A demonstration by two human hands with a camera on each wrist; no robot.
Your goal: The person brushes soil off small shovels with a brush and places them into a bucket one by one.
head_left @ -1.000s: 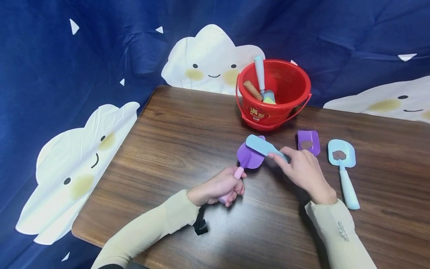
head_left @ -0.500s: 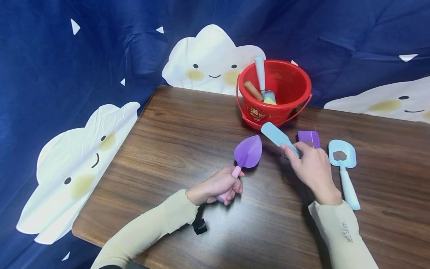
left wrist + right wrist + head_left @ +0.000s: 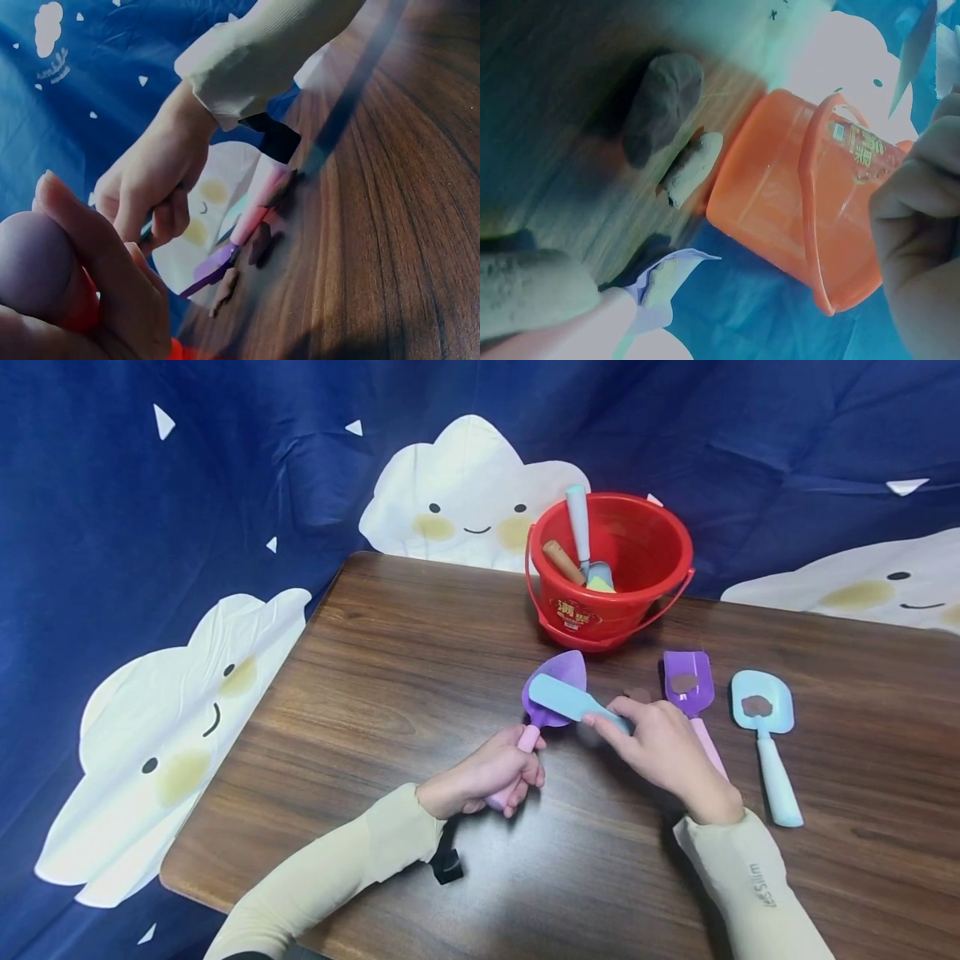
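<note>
My left hand (image 3: 506, 768) grips the pink handle of a purple toy trowel (image 3: 573, 670), its leaf-shaped blade pointing away from me and tilted. In the left wrist view the rounded handle end (image 3: 34, 259) sits between thumb and fingers. My right hand (image 3: 663, 743) pinches a light blue toy spade (image 3: 564, 696) with a long flat blade. That blade lies across the trowel's blade in the head view and covers part of it. The blue spade's grip end is hidden under my right fingers. A brown lump (image 3: 637, 695) lies on the table just beyond my right hand.
A red bucket (image 3: 615, 610) holding several toy tools stands at the back. Right of my hand lie a purple shovel (image 3: 690, 681) and a light blue shovel (image 3: 763, 697), each with a brown lump. More brown lumps (image 3: 664, 105) lie near the bucket in the right wrist view.
My right hand moved the blue spade off the trowel toward the right and up, then back left across its blade. The trowel blade has tilted slightly; my left hand barely moved.
</note>
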